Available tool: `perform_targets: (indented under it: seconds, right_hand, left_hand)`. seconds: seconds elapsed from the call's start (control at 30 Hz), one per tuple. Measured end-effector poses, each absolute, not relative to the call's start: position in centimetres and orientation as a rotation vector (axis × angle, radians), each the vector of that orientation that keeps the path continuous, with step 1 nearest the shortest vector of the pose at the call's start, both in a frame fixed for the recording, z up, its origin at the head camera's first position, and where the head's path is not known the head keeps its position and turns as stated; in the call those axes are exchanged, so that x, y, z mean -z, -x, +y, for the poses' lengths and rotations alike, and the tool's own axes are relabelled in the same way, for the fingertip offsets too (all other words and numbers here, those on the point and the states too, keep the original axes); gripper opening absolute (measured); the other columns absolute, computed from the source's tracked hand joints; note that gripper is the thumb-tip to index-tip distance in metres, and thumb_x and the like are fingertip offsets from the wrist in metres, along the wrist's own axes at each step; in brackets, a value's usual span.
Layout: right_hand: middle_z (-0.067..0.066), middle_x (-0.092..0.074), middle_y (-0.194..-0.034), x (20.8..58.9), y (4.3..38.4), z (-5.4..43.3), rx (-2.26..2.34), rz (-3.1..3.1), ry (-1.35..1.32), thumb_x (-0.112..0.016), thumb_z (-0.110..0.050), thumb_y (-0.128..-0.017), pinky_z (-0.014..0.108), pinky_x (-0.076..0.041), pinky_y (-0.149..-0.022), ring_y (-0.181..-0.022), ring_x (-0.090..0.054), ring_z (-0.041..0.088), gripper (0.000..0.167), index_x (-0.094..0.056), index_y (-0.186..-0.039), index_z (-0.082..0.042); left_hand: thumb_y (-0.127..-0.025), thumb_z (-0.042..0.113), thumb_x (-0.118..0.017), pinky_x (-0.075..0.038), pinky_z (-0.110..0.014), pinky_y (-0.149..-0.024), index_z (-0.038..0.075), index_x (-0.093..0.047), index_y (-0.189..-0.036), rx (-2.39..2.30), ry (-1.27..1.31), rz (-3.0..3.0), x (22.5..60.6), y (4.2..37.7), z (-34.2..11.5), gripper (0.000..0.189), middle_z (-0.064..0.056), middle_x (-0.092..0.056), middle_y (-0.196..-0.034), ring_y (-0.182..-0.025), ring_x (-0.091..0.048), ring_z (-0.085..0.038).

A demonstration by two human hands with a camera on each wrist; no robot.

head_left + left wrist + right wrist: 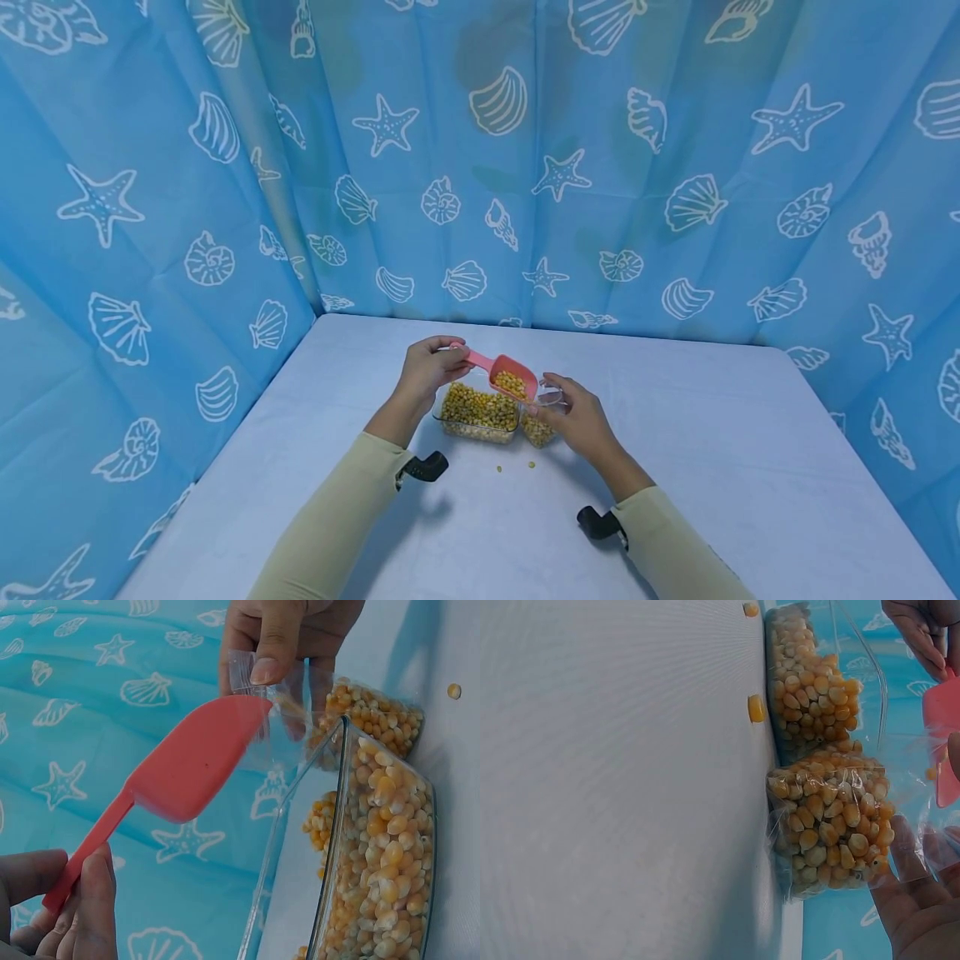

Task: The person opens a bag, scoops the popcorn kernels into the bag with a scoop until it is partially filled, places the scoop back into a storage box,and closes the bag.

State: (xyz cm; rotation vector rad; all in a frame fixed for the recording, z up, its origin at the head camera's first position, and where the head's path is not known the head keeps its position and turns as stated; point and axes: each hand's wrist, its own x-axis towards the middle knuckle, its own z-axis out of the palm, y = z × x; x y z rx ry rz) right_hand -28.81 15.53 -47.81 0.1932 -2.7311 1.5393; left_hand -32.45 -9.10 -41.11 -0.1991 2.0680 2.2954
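My left hand (427,375) pinches the handle of a pink scoop (517,367), which holds yellow corn kernels (510,384). Its front lip tilts toward a clear plastic bag (829,825) and, in the left wrist view, overlaps the bag's mouth. My right hand (583,421) grips that mouth by its upper edge, thumb on the near side. Kernels fill the lower part of the bag, which rests on the table. Left of it, under the scoop, stands a clear rectangular container (341,795) with many more kernels.
Two loose kernels, one of them a yellow kernel (532,464), lie on the white-covered table (675,400) in front of the container and bag. A blue curtain (450,150) with white shell and starfish prints surrounds the table's back and sides.
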Motion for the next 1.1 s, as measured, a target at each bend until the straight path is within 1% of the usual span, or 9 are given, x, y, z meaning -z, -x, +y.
perform_targets:
  seconds: [0.1, 0.33, 0.5, 0.67, 0.9, 1.1]
  right_hand:
    - [0.003, -0.055, -0.133, 47.82, 28.83, 15.54, -1.547, -2.729, -0.192, -0.076, -0.043, -0.084, 0.047, -0.047, -0.099, -0.12, -0.054, 0.025, 0.073, -0.045, -0.145, -0.019]
    - [0.002, -0.053, -0.136, 47.9, 29.0, 15.61, -1.558, -2.72, -0.205, -0.076, -0.043, -0.084, 0.046, -0.048, -0.098, -0.119, -0.055, 0.024, 0.073, -0.044, -0.145, -0.019]
    - [0.003, -0.053, -0.135, 47.9, 29.07, 15.61, -1.543, -2.725, -0.2, -0.076, -0.044, -0.083, 0.047, -0.048, -0.098, -0.118, -0.055, 0.025, 0.075, -0.044, -0.146, -0.018]
    - [0.003, -0.053, -0.136, 47.92, 29.09, 15.65, -1.545, -2.715, -0.213, -0.076, -0.043, -0.083, 0.047, -0.047, -0.099, -0.117, -0.056, 0.025, 0.075, -0.044, -0.146, -0.016]
    - [0.004, -0.053, -0.136, 47.94, 29.05, 15.75, -1.582, -2.651, -0.269, -0.078, -0.039, -0.083, 0.042, -0.05, -0.097, -0.112, -0.06, 0.022, 0.075, -0.046, -0.144, -0.011]
    - [0.004, -0.053, -0.136, 47.98, 29.09, 15.71, -1.589, -2.654, -0.262, -0.077, -0.037, -0.084, 0.043, -0.05, -0.096, -0.112, -0.059, 0.022, 0.075, -0.044, -0.145, -0.011]
  left_hand:
    - [-0.092, 0.008, -0.068, -0.058, -0.031, -0.078, -0.005, -0.061, -0.12, -2.293, 0.192, 2.073, 41.06, 32.4, -9.07, 0.032, -0.017, -0.067, -0.102, -0.087, -0.07, -0.022]
    - [-0.091, 0.008, -0.068, -0.058, -0.032, -0.078, 0.0, -0.064, -0.113, -2.302, 0.184, 2.068, 40.86, 32.34, -8.9, 0.023, -0.017, -0.068, -0.102, -0.087, -0.07, -0.023]
    - [-0.091, 0.008, -0.069, -0.058, -0.032, -0.077, 0.001, -0.064, -0.112, -2.288, 0.195, 2.076, 40.64, 32.26, -8.76, 0.022, -0.017, -0.068, -0.102, -0.087, -0.07, -0.023]
    - [-0.091, 0.008, -0.069, -0.058, -0.032, -0.078, 0.0, -0.064, -0.112, -2.28, 0.184, 2.084, 40.45, 32.16, -8.67, 0.023, -0.017, -0.068, -0.102, -0.088, -0.07, -0.023]
    - [-0.092, 0.009, -0.068, -0.058, -0.032, -0.078, -0.007, -0.059, -0.121, -2.276, 0.089, 2.11, 40.51, 32.25, -8.69, 0.034, -0.018, -0.068, -0.1, -0.086, -0.07, -0.023]
    - [-0.092, 0.008, -0.068, -0.058, -0.032, -0.078, -0.005, -0.062, -0.116, -2.285, 0.091, 2.108, 40.37, 32.14, -8.64, 0.028, -0.018, -0.068, -0.099, -0.085, -0.07, -0.023]
